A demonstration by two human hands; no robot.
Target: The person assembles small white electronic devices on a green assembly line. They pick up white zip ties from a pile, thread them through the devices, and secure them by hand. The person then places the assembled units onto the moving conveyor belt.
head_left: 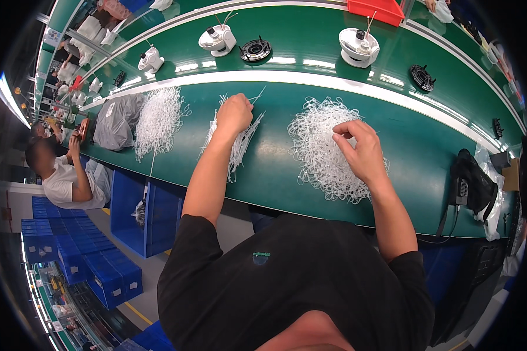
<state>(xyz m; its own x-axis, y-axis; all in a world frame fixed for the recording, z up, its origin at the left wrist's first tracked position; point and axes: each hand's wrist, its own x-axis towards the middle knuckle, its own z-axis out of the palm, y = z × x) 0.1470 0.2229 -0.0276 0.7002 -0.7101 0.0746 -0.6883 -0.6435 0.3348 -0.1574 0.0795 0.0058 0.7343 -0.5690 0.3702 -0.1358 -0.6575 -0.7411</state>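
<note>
My left hand [234, 116] is closed above a bundle of straight white cable ties [240, 146]. A thin white tie [258, 95] sticks out past its fingers to the upper right. Over a large heap of white ties bent into loops [319, 149] hangs my right hand [362, 149]. Its fingers are curved, with a gap between thumb and forefinger, and I make out nothing between them. The fingers partly cover the heap beneath. A second heap of white looped ties [160, 120] lies further left on the green table [269, 175].
Beyond a pale rail, a green belt carries white round housings [359, 48] and black ring-shaped parts [256, 51]. A grey plastic bag [118, 123] lies left, near a seated person [70, 181]. Blue crates [146, 216] stand below. A black bag [471, 184] sits at the right.
</note>
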